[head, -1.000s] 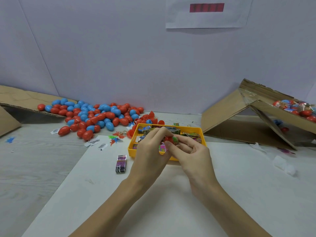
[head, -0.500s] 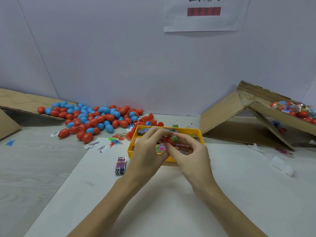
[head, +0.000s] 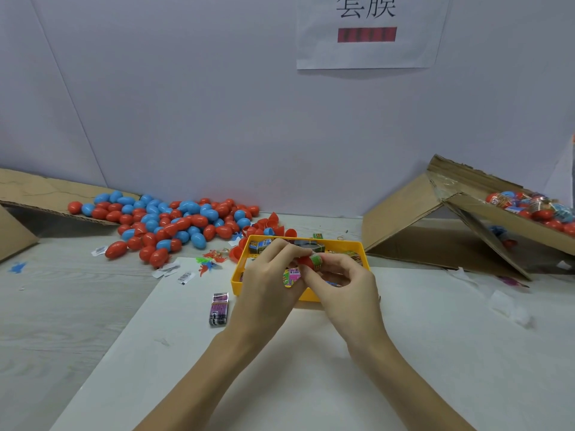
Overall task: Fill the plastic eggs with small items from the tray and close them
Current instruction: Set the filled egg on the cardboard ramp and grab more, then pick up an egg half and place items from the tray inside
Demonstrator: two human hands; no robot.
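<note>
Table (head: pixel 46 321), pale wood grain. On it we count: a white sheet (head: pixel 435 353); a yellow tray (head: pixel 238 283) at its far edge; a small purple packet (head: pixel 219 308) beside the tray; a heap of red and blue eggs (head: pixel 174 222); scattered barcode labels (head: pixel 185 277); two tilted cardboard boxes (head: pixel 404 213).

My left hand (head: pixel 267 281) and right hand (head: pixel 339 284) have lifted slightly over the tray (head: pixel 239 283), my fingers working the green packet (head: pixel 316 262) further into the red egg half (head: pixel 306 260)
</note>
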